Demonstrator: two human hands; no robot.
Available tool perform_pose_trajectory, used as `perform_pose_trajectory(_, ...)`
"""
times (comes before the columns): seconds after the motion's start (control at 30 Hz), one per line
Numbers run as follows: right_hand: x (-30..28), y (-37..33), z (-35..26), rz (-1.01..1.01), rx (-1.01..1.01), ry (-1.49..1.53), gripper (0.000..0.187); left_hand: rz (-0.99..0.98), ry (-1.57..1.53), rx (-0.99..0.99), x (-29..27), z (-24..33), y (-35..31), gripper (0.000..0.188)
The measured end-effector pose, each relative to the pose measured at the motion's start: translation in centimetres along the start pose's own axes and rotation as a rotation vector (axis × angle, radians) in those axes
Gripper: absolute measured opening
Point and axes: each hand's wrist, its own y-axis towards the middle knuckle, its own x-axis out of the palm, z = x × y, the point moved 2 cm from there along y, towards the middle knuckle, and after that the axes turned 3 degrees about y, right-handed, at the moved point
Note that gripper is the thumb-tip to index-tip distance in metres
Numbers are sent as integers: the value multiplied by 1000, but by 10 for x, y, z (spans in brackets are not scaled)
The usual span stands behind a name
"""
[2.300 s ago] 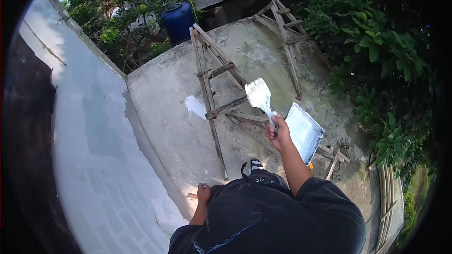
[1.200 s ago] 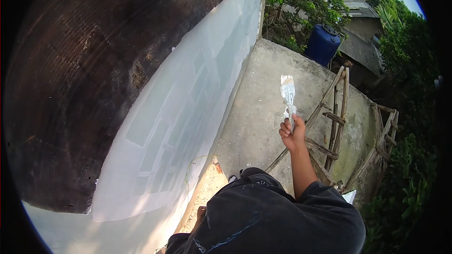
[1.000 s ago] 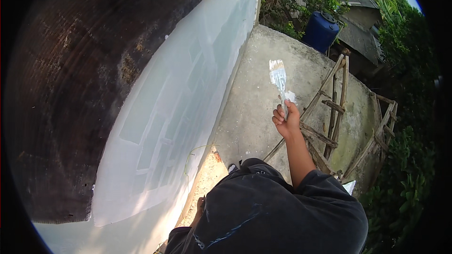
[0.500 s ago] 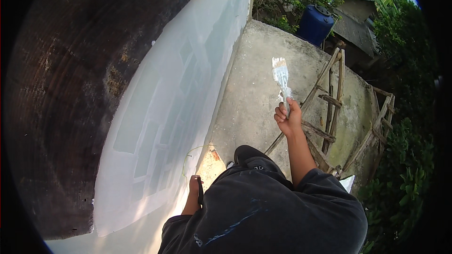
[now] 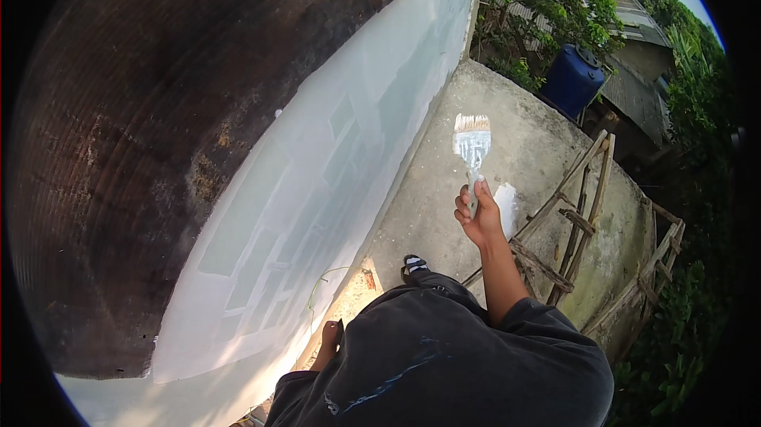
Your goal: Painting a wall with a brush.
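Observation:
My right hand (image 5: 480, 219) is closed around the handle of a flat paintbrush (image 5: 473, 144), held upright over the concrete, bristles pointing away from me. White paint coats its ferrule and parts of the bristles. The brush is apart from the wall (image 5: 317, 158), which carries white paint over pale grey-green patches. My left hand (image 5: 330, 335) hangs low beside my body near the wall's base. A narrow dark shape lies against it, and its fingers are too hidden to read.
A dark, stained corrugated sheet (image 5: 158, 110) rises at left along the wall. Rough wooden frames (image 5: 583, 221) stand on the concrete floor (image 5: 412, 217) at right, near a white patch (image 5: 505, 203). Beyond the floor's edge are a blue tank (image 5: 572, 82) and foliage. A thin green line (image 5: 319, 280) curves by the wall.
The brush has turned from a narrow side to its broad face. My foot now shows ahead of me. The view has shifted, with the wall and tank appearing farther right.

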Motion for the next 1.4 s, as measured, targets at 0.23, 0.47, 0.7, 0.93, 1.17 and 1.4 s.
perform_pose_trajectory(0.23,23,57,4,-168,120,-90,22,-64,105,46,23,84,0,27)
perform_pose_trajectory(0.47,33,73,41,-335,355,-275,28,-23,-218,-82,36,188,-11,28)
perform_pose_trajectory(0.7,89,70,84,-690,628,-327,27,183,-285,-280,55,107,-57,25)
perform_pose_trajectory(0.93,101,47,117,-760,752,-322,28,248,-172,-554,85,58,-136,49)
perform_pose_trajectory(1.17,106,11,147,-755,810,-407,17,363,-132,-515,100,36,-158,43)
perform_pose_trajectory(1.4,114,-31,173,-693,784,-473,15,362,-76,-463,44,0,-150,39)
